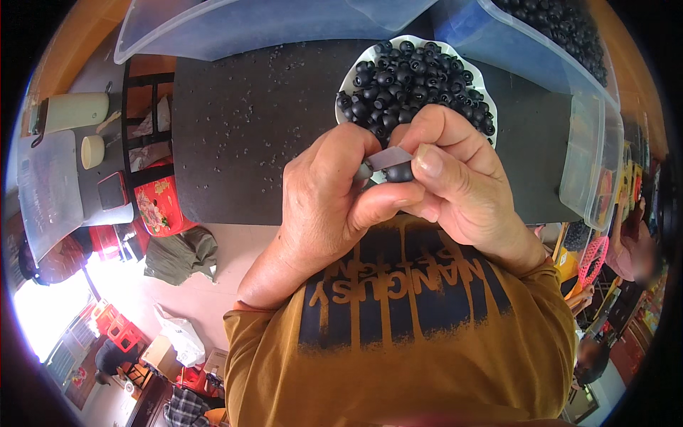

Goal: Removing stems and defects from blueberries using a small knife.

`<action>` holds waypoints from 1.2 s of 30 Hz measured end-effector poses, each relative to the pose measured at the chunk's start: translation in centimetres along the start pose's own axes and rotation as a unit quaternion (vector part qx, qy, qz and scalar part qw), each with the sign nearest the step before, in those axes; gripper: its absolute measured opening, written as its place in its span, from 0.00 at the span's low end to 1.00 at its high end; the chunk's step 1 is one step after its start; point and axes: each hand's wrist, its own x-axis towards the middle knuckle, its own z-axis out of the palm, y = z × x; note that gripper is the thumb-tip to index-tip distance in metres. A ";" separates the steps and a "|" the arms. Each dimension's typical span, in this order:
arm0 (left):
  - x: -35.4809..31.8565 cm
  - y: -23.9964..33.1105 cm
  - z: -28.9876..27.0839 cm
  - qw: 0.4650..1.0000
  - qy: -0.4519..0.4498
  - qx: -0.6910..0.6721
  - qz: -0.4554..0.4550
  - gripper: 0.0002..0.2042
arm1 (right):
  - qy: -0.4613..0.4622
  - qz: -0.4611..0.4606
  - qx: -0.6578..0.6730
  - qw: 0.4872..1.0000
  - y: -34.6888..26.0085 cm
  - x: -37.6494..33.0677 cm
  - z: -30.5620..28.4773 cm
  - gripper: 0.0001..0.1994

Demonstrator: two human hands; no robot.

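My left hand [320, 188] is closed, with a small flat metal blade [390, 157] sticking out between its thumb and forefinger. The fingers of my right hand [466, 174] pinch a small, round black part [399, 172], rubbery in look, right under the blade. My left thumb lies along the lower side of that part, and the fingertips of both hands nearly meet. Just beyond them stands a white scalloped bowl [486, 84] heaped with similar black parts [416, 78]; my hands hide its near rim.
Tiny black scraps are strewn over the dark table [242, 164]. Clear plastic bins [270, 32] line the far side, and the one at far right [562, 35] holds many black parts. At left are a phone [112, 192] and a cup [92, 151]. People are in the background.
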 end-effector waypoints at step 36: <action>0.0 -1.1 1.2 0.980 0.071 0.117 0.145 0.25 | -0.054 -0.030 0.033 0.998 0.9 0.6 -1.0 0.05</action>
